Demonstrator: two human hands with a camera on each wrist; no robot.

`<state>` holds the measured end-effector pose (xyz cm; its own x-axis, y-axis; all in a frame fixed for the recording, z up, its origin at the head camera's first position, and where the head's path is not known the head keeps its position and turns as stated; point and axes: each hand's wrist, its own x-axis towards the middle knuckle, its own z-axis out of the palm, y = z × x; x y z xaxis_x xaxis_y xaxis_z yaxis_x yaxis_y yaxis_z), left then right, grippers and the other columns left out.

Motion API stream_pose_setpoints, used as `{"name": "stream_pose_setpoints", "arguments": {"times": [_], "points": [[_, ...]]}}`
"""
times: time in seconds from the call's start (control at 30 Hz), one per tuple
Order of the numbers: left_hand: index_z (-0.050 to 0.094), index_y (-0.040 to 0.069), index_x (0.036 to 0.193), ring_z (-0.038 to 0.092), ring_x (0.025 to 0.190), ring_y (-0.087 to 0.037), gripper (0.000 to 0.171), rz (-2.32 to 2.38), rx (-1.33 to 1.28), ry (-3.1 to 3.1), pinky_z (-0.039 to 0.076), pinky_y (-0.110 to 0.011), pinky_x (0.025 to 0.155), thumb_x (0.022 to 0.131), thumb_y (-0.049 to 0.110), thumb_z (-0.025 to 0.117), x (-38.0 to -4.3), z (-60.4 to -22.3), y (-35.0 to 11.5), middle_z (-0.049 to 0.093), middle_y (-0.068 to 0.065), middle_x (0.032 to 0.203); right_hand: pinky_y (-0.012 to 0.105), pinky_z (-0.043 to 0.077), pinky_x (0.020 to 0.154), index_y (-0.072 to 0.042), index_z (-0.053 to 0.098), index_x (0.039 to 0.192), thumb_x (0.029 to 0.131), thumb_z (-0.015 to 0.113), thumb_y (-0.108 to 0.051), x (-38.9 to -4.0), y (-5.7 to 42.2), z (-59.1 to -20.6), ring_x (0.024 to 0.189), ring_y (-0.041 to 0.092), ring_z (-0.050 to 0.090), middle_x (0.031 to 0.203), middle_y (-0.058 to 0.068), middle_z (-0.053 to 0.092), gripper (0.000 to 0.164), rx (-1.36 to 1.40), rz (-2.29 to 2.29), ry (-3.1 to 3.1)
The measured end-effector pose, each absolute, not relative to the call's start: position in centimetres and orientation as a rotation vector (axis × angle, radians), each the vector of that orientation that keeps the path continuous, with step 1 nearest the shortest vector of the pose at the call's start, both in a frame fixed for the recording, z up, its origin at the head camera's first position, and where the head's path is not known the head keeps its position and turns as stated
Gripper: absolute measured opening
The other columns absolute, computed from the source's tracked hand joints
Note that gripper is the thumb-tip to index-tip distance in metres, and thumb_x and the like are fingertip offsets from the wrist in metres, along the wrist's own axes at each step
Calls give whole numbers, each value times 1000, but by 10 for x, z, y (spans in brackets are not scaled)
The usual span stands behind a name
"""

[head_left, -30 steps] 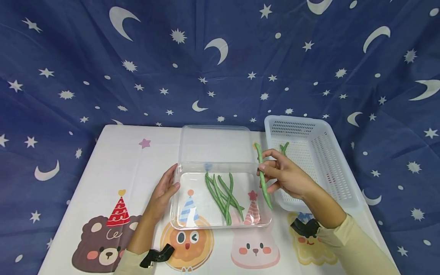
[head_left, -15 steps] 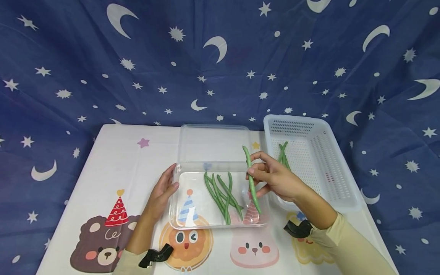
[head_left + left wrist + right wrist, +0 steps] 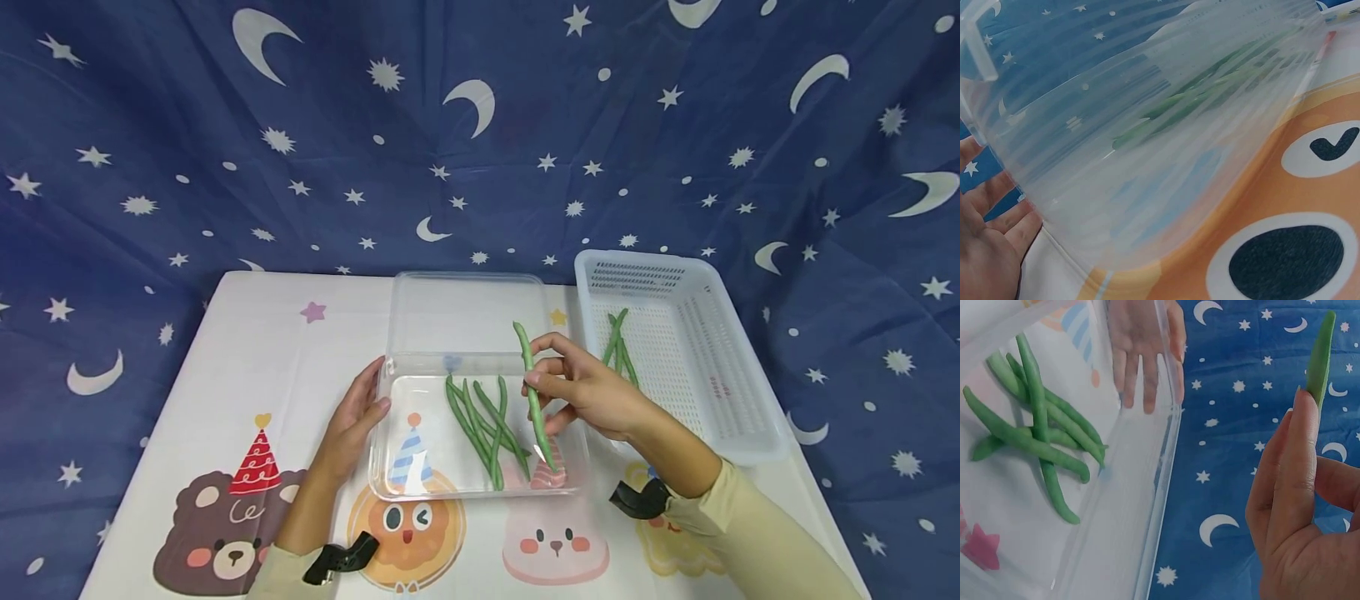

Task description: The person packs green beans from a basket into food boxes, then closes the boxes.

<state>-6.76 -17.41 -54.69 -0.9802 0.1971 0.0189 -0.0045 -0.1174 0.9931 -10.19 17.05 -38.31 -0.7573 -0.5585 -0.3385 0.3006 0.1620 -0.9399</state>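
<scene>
You seem to be in the transfer step — bringing a bean over from one vessel to the other — with the filling part done.

On the white table (image 3: 285,375), the slotted basket (image 3: 667,358) stands at your right, with a few basket beans (image 3: 618,333) at its near-left side. Left of it sits the clear container (image 3: 480,363), several loose beans (image 3: 1039,419) crossing one another on its floor.

Your left hand (image 3: 356,421) lies along the container's left wall, fingers straight, seemingly steadying it rather than gripping. Your right hand (image 3: 581,387) grasps a single bean, pinched around its middle between thumb and fingertips, the remaining fingers bent.

That held bean (image 3: 536,412) appears, in the head view, over the container's right end, clear of the loose beans; its exact height is hard to tell. The next move likely calls for lowering it beside the others — aligned with them, short of the right wall — before loosening your pinch.
</scene>
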Motion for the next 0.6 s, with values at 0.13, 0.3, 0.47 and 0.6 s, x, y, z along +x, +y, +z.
{"name": "stream_pose_setpoints", "arguments": {"times": [0.13, 0.3, 0.47, 0.6], "points": [[23, 17, 163, 12, 159, -33, 64, 2241, 213, 1984, 31, -7, 112, 106, 14, 49, -67, -547, -174, 16, -9, 172, 36, 62, 58, -13, 40, 130, 104, 61, -20, -100, 168, -384, 73, 17, 66, 98, 7, 62, 35, -231, -1664, 1787], [22, 16, 163, 12, 159, -35, 64, 2243, 224, 1976, 32, -8, 112, 106, 13, 49, -66, -548, -175, 16, -9, 172, 38, 63, 58, -14, 41, 130, 103, 62, -20, -99, 166, -383, 67, 18, 66, 99, 9, 61, 35, -220, -1661, 1787], [21, 15, 164, 15, 158, -37, 64, 2258, 245, 1960, 34, -9, 112, 106, 12, 49, -66, -547, -174, 17, -11, 172, 43, 63, 59, -14, 42, 131, 103, 62, -21, -100, 164, -384, 65, 19, 64, 97, 10, 60, 35, -217, -1639, 1810], [21, 17, 164, 15, 158, -36, 64, 2251, 239, 1963, 34, -9, 112, 106, 13, 49, -67, -546, -175, 16, -11, 172, 43, 63, 59, -14, 41, 131, 103, 62, -20, -101, 162, -385, 69, 20, 62, 96, 10, 58, 35, -219, -1629, 1822]]}}
